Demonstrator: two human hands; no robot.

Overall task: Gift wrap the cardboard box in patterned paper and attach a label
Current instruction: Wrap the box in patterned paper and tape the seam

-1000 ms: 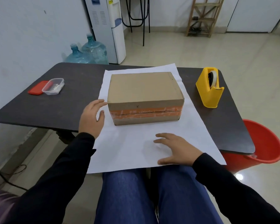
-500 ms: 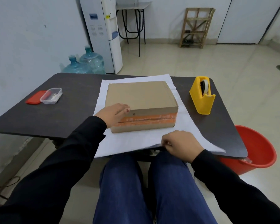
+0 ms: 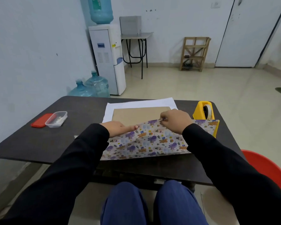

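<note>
The brown cardboard box [image 3: 136,113] sits mid-table on the patterned paper [image 3: 149,142], whose white underside shows beyond the box. The paper's near part is lifted over the box's front face, its printed side with purple and orange figures toward me. My right hand [image 3: 174,120] pinches the paper's raised edge above the box top. My left hand [image 3: 118,128] lies flat on the paper at the box's near left corner, index finger stretched along the edge.
A yellow tape dispenser [image 3: 204,113] stands right of the box, partly behind the lifted paper. A small clear container [image 3: 56,119] and its red lid [image 3: 40,122] lie at the table's left. A red bucket [image 3: 266,169] stands on the floor at right.
My right hand has taken hold of the paper's near edge and pulled it up over the box's front face, turning the printed side into view. My left hand moved onto the paper. The camera tilted up.
</note>
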